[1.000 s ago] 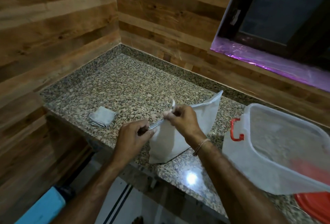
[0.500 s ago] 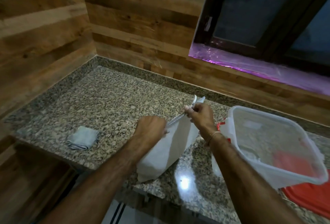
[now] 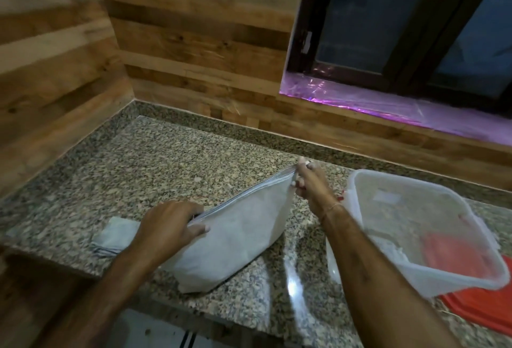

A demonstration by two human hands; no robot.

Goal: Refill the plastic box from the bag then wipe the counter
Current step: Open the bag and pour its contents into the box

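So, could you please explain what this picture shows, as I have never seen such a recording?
There is no machine here: a person wears a camera on the head, so the view looks down at their own bare hands. On the stone counter stand a white bag and, to its right, an open clear plastic box with a red lid partly under it. A folded cloth lies at the left. The left hand grips the bag's top edge at the near end; the right hand pinches it at the far end.
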